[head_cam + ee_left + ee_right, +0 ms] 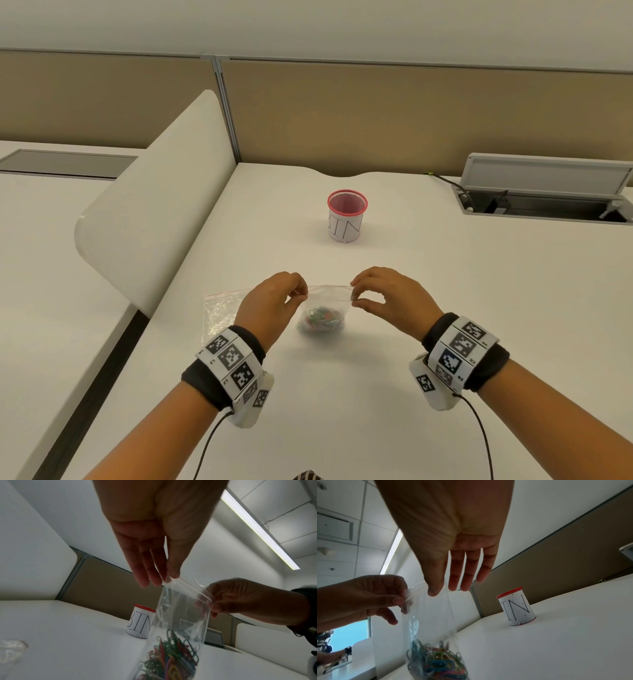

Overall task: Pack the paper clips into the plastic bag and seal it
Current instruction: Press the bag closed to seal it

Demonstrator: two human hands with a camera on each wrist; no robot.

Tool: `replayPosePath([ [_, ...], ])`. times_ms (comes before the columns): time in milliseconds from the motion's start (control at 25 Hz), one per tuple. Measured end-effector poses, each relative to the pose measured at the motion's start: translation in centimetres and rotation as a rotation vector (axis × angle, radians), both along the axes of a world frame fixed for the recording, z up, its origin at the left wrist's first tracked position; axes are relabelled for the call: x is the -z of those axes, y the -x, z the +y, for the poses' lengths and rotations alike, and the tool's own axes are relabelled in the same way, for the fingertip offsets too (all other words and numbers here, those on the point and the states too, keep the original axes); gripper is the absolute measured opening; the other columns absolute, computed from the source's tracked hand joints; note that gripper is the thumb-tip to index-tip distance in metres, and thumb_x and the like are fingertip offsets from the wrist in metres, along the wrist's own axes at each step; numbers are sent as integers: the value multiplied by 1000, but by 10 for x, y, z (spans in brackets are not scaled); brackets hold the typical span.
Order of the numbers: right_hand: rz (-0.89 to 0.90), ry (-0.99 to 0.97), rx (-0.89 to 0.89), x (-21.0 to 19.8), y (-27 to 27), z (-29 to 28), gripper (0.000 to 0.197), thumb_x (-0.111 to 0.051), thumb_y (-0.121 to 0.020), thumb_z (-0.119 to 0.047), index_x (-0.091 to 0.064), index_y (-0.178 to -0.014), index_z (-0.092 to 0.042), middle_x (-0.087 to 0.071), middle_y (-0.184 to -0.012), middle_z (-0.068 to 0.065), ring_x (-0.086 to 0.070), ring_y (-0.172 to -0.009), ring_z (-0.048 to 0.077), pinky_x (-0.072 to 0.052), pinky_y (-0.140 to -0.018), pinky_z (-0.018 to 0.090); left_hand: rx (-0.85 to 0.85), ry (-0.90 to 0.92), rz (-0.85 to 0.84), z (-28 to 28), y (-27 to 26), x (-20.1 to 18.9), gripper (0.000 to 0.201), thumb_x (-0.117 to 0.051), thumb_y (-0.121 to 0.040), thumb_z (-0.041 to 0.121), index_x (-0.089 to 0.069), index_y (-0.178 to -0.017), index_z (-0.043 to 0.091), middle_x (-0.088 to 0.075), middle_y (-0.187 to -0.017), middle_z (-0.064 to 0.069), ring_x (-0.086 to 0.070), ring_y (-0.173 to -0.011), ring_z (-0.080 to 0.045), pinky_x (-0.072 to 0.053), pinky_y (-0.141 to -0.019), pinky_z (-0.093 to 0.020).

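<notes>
Two hands hold one clear plastic bag [325, 301] up off the white table [445, 308], toward its near middle. Left hand [274, 301] pinches the bag's upper left corner between thumb and fingertips; seen from the left wrist, the other fingers [142, 568] run nearly straight beside the pinch. Right hand [390, 294] pinches the upper right corner, thumb against forefinger, remaining fingers loose and spread. Top strip of the bag stretched taut between the two pinches; whether the mouth is closed along its length I cannot tell. Coloured paper clips [173, 655] in a tangled heap at the bottom of the bag, which hangs down with its base at or just above the table surface. Second plastic bag [219, 315], crumpled, lies flat near the left edge, partly behind the left wrist. Pink-rimmed mesh cup [346, 216] with a paper wrap lettered "BIN" stands upright farther back, well apart from the hands. Banded wrist cuffs [233, 363] with printed markers and trailing cables on both arms.
</notes>
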State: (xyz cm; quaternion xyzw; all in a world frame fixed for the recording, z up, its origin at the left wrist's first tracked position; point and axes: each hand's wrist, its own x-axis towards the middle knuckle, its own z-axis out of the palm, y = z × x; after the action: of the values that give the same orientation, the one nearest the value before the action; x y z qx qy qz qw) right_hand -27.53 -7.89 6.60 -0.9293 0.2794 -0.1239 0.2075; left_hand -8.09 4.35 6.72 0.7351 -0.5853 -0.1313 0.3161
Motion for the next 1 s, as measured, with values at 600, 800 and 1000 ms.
replayPosePath([
  [600, -106, -179, 68, -1, 7, 9, 17, -58, -87, -20, -57, -101, -31, -63, -85, -20, -58, -78, 6, -50, -78, 28, 16, -86, 41, 2, -7, 5, 6, -58, -86, 16, -63, -87, 14, -53, -76, 15, -56, -81, -11, -48, -77, -24],
  [800, -128, -128, 103, -5, 5, 10, 24, -57, -85, -22, -44, -95, -39, -59, -81, -18, -50, -70, 12, -48, -68, 27, 28, -72, 103, 2, -6, 4, 28, -62, -83, 15, -52, -65, 35, -55, -71, 17, -54, -73, 0, -39, -67, -9],
  [1000, -130, -135, 127, 0, 3, 12, 21, -57, -83, -19, -45, -93, -34, -53, -75, -22, -45, -67, 10, -45, -67, 28, 5, -62, 136, 0, -3, 8, 30, -61, -82, 13, -51, -65, 36, -56, -71, 16, -54, -73, 1, -39, -67, -10],
])
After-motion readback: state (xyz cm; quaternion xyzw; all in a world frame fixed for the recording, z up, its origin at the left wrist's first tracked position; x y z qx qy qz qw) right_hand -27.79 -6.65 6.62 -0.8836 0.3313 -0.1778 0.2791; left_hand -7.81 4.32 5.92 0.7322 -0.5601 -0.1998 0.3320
